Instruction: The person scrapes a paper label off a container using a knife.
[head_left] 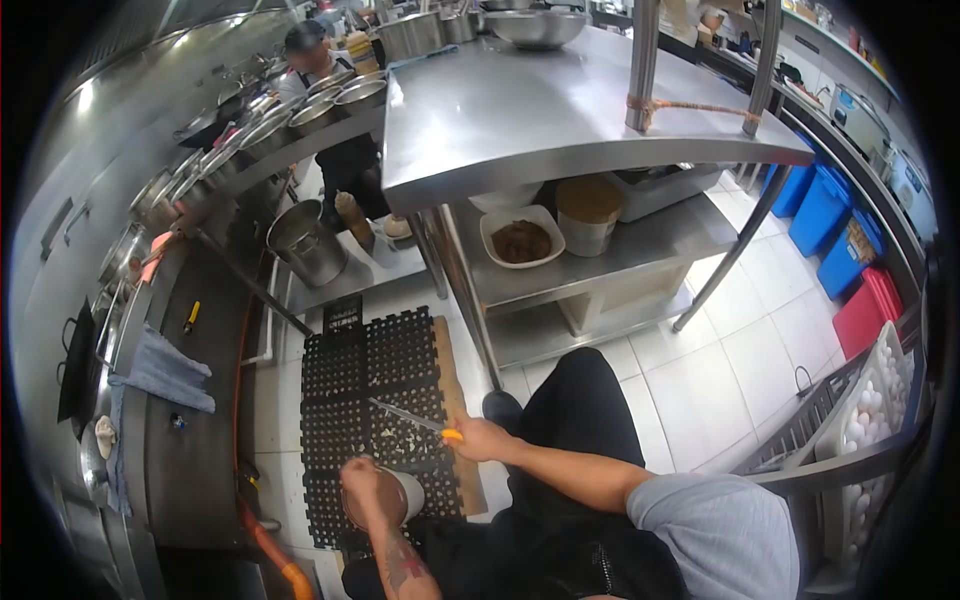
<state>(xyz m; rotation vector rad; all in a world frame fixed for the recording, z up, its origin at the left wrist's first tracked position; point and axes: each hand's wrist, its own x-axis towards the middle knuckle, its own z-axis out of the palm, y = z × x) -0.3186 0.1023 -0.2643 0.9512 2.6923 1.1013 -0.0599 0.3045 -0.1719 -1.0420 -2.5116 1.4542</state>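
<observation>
My right hand (pixel 482 440) is wrapped round the orange-yellow handle of a knife (pixel 408 416). Its long blade points away to the left, above a black perforated rubber mat (pixel 335 385). My left hand (pixel 362 482) is closed at the near rim of a white bucket (pixel 410 497), partly covering it. Whatever those fingers hold, if anything, is hidden. The bucket stands low, close to my legs, and its contents are mostly out of sight. Small pale scraps lie scattered on the mat beyond it.
To the right stands a steel table (pixel 520 100), with a white bowl of brown food (pixel 522 240) on its lower shelf. Egg trays (pixel 865 430) are at my right. A large steel pot (pixel 305 243) stands ahead-left. A co-worker (pixel 320 75) stands beyond the pans.
</observation>
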